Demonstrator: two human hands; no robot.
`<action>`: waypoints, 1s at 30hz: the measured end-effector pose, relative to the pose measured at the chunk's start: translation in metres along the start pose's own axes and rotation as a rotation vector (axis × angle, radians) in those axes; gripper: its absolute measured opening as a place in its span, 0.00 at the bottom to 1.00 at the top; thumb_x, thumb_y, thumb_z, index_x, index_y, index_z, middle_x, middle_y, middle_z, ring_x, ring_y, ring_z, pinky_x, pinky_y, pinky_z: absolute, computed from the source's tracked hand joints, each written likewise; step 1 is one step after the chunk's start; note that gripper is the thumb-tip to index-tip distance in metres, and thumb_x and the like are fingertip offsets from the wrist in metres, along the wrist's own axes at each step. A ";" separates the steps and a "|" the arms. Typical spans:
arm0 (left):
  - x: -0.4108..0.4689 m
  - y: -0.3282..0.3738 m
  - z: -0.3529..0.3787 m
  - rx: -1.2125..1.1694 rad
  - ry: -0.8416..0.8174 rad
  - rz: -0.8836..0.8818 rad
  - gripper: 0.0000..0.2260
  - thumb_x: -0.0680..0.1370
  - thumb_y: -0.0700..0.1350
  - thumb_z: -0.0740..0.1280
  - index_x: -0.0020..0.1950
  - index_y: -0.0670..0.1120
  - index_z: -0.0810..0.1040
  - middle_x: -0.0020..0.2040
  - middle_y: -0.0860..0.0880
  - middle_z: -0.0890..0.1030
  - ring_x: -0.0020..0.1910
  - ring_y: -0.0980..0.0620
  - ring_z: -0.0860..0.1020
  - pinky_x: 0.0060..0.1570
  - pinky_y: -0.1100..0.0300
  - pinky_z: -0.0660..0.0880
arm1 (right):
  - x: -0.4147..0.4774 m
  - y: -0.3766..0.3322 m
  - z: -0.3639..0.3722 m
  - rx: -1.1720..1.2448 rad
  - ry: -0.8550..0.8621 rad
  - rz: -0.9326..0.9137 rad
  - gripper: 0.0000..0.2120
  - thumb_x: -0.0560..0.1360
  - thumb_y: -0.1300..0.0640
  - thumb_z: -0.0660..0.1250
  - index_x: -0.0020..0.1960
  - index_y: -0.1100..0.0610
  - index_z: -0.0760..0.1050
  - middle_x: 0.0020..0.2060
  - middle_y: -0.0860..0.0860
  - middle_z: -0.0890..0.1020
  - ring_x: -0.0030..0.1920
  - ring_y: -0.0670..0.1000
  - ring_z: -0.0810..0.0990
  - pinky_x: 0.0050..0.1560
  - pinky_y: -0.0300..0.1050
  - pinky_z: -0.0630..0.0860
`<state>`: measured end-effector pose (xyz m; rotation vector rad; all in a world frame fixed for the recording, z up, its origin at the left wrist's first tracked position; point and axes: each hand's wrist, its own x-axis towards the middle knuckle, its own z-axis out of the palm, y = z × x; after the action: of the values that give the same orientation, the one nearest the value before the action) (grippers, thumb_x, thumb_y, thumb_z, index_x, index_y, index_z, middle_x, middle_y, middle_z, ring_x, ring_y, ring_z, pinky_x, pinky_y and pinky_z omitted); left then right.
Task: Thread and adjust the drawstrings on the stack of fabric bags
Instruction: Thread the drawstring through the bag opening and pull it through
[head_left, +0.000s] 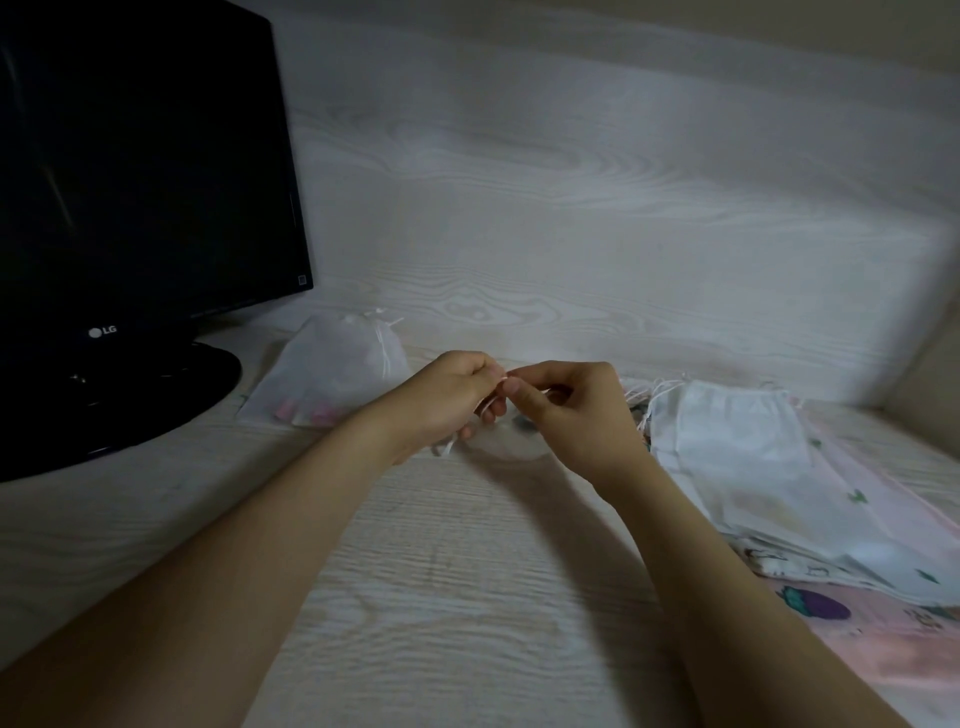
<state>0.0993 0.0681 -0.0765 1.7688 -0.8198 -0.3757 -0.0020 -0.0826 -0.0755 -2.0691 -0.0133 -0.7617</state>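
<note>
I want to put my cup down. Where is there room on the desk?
Bare desk shows between the forearms and in front of the monitor base. The right side is crowded with the stack of bags.

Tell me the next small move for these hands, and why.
Probably draw the hands slightly apart to pull the string taut. The left hand and the right hand both pinch the white string between them above a sheer bag lying on the table, and slack string hangs below the left hand.
</note>
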 end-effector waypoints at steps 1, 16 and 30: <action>0.000 0.000 0.001 0.023 -0.003 0.002 0.14 0.87 0.50 0.60 0.53 0.44 0.81 0.41 0.49 0.82 0.39 0.50 0.77 0.37 0.53 0.72 | 0.000 0.000 0.000 -0.020 0.003 -0.011 0.06 0.78 0.59 0.74 0.44 0.55 0.88 0.35 0.44 0.87 0.33 0.40 0.79 0.39 0.36 0.72; -0.001 -0.003 -0.001 0.087 0.032 0.102 0.13 0.87 0.51 0.64 0.54 0.42 0.79 0.41 0.49 0.83 0.38 0.57 0.79 0.34 0.63 0.74 | 0.001 -0.001 0.005 -0.099 0.027 0.132 0.11 0.79 0.56 0.68 0.39 0.56 0.82 0.32 0.49 0.82 0.34 0.48 0.77 0.39 0.46 0.74; -0.008 0.002 -0.009 0.040 -0.089 0.099 0.07 0.83 0.44 0.71 0.53 0.45 0.88 0.45 0.45 0.87 0.39 0.51 0.84 0.43 0.56 0.82 | 0.001 -0.005 0.002 0.046 0.092 0.314 0.10 0.78 0.58 0.66 0.44 0.61 0.84 0.33 0.50 0.81 0.31 0.43 0.74 0.33 0.34 0.71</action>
<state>0.0989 0.0795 -0.0722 1.7513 -0.9800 -0.3766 -0.0017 -0.0785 -0.0724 -1.9298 0.3348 -0.6528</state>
